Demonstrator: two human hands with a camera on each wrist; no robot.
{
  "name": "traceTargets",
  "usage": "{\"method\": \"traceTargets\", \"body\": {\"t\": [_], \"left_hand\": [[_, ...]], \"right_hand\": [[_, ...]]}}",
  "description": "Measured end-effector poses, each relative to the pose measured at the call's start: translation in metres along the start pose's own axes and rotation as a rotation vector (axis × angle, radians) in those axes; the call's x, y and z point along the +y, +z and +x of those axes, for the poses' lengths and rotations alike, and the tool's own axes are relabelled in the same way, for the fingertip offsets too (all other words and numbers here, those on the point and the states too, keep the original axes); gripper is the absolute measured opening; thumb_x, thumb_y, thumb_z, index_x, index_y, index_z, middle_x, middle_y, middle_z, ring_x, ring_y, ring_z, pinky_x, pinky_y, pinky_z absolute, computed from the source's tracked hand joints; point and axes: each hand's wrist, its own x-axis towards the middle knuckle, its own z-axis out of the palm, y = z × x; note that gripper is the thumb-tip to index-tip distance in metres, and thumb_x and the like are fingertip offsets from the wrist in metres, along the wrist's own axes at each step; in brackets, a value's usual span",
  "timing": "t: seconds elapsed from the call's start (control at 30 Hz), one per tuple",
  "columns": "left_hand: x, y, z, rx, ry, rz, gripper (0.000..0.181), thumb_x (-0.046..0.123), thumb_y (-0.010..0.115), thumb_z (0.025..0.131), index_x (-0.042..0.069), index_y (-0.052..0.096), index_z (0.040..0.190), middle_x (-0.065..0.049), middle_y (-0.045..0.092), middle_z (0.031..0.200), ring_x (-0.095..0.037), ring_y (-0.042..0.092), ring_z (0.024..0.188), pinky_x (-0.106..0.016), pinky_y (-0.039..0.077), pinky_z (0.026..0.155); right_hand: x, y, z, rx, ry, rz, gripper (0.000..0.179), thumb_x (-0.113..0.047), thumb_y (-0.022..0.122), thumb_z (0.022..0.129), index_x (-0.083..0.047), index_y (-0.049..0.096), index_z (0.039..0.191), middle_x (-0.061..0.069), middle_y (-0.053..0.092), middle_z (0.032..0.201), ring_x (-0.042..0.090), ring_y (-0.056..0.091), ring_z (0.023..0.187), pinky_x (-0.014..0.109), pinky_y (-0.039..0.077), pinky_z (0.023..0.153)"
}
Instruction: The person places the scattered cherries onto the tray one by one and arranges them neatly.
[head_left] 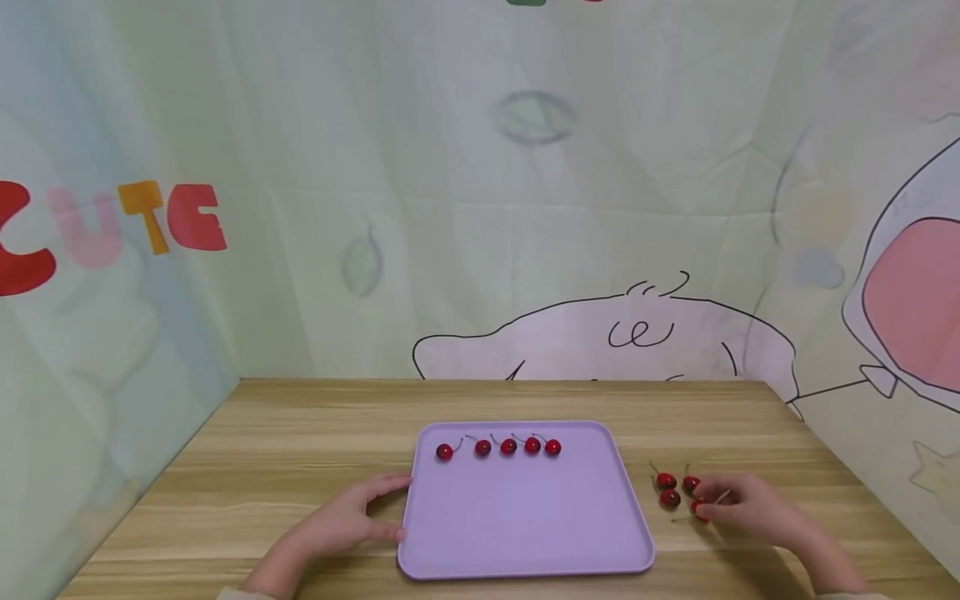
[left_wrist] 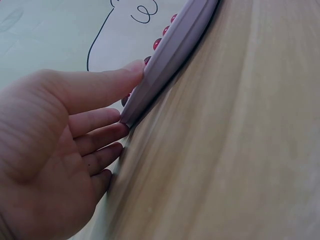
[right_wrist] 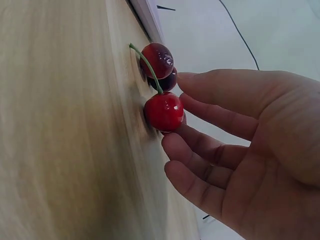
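A light purple tray (head_left: 525,517) lies on the wooden table, with several red cherries (head_left: 508,447) in a row along its far side. My left hand (head_left: 348,517) touches the tray's left edge; its thumb and fingers are fairly straight and spread apart. Right of the tray, my right hand (head_left: 753,508) is at a small group of loose cherries (head_left: 670,498). In the right wrist view, its bent fingers and thumb stand around a bright red cherry (right_wrist: 165,112) with a green stem, without a clear pinch. Darker cherries (right_wrist: 158,60) lie just beyond, partly overlapping.
The wooden table (head_left: 300,425) reaches back to a printed curtain (head_left: 450,250) with cartoon drawings and letters. More curtain hangs along the left and right sides. Table surface shows on both sides of the tray and behind it.
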Motion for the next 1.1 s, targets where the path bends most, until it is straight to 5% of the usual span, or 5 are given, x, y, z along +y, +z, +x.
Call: {"method": "traceTargets", "body": {"t": [0.53,1.1], "left_hand": [[0.001,0.000,-0.001,0.003,-0.026,-0.023,0.073,0.032,0.080,0.075,0.001,0.052,0.136,-0.022,0.049,0.140,-0.046,0.039,0.131,-0.064,0.030,0.106],[-0.001,0.000,0.000,0.000,0.013,-0.028,0.073,0.030,0.080,0.076,-0.001,0.051,0.135,-0.024,0.048,0.140,-0.049,0.038,0.131,-0.066,0.029,0.106]], "right_hand": [[0.000,-0.004,0.000,-0.066,0.008,-0.041,0.019,-0.016,0.071,0.083,-0.004,0.067,0.097,0.004,0.064,0.091,0.002,0.055,0.077,0.022,0.047,0.064],[-0.053,-0.030,0.035,0.058,-0.038,-0.063,0.026,-0.021,0.068,0.089,0.001,0.065,0.104,0.002,0.067,0.089,0.010,0.061,0.078,0.024,0.052,0.065]]}}
